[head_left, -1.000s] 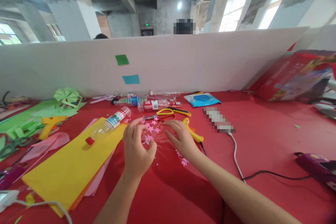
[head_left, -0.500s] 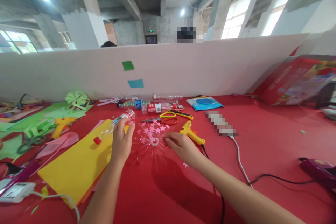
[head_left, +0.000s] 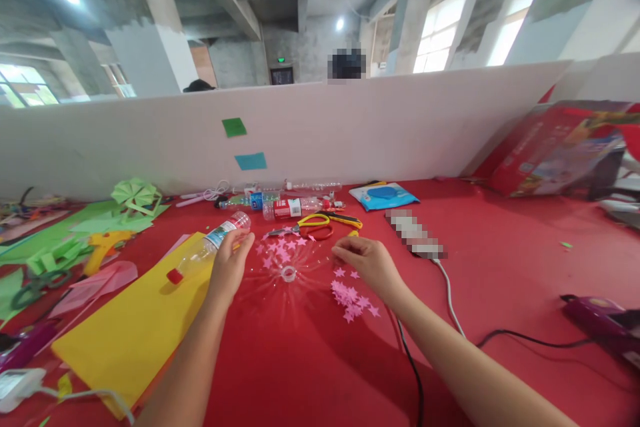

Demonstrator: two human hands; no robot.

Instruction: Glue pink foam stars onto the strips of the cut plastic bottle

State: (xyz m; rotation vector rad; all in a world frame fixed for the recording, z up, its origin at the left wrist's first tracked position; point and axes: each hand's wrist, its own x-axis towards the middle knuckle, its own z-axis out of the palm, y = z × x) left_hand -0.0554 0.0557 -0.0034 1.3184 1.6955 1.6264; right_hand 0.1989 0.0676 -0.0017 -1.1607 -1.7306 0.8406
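My right hand [head_left: 369, 265] has drawn back from the splayed clear bottle top [head_left: 289, 279] between my hands on the red bench [head_left: 265, 360], uncovering pink stars [head_left: 346, 295], likely easier to reach now. My left hand [head_left: 231, 265] curves loosely apart; right fingertips nearly meet, I cannot tell on what.

Counter [head_left: 270, 373] is plain red; star cutouts [head_left: 349, 299] are pink, the splayed plastic piece [head_left: 289, 274] colourless and clear. Yellow sheet [head_left: 135, 330] is unpatterned; a clear bottle [head_left: 194, 259] carries a red cap [head_left: 175, 276] and a partly blue label [head_left: 219, 235]; scissors [head_left: 297, 227] show yellow and red. Pale panel [head_left: 375, 130] bears a green note [head_left: 234, 127] and a blue note [head_left: 251, 161].
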